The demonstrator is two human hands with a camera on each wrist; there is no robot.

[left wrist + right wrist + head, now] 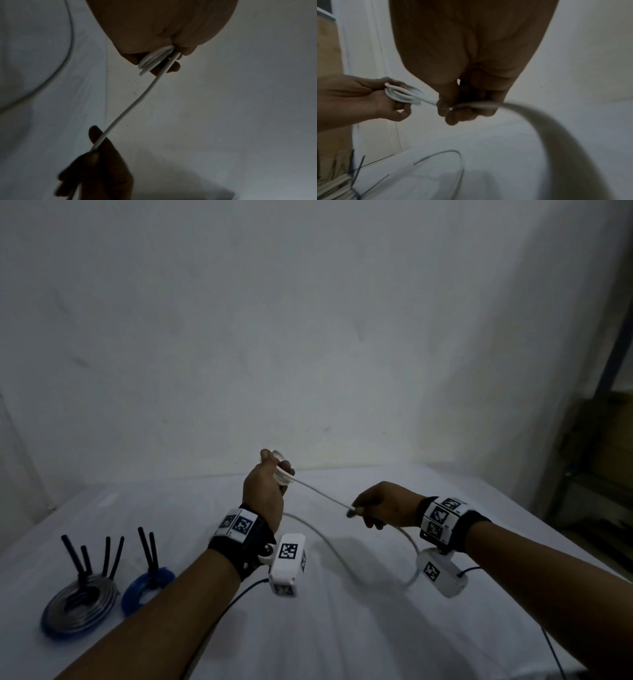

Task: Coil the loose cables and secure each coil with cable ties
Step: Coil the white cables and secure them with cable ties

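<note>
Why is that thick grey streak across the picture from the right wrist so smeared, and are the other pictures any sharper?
Right wrist view: the white cable sweeps close past the lens, motion-blurred, below the right hand. Left wrist view: dim, soft, the left hand holding loops. Head view: dark but sharper; shadows on the table.

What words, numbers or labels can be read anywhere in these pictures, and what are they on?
No words, brands or numbers can be read in any view.
Wrist bands: black-and-white square code patterns, not text.
White camera boxes under the wrists: the same kind of square patterns, no letters.
White cable, blue coil, grey coil and black ties: no print visible.
</note>
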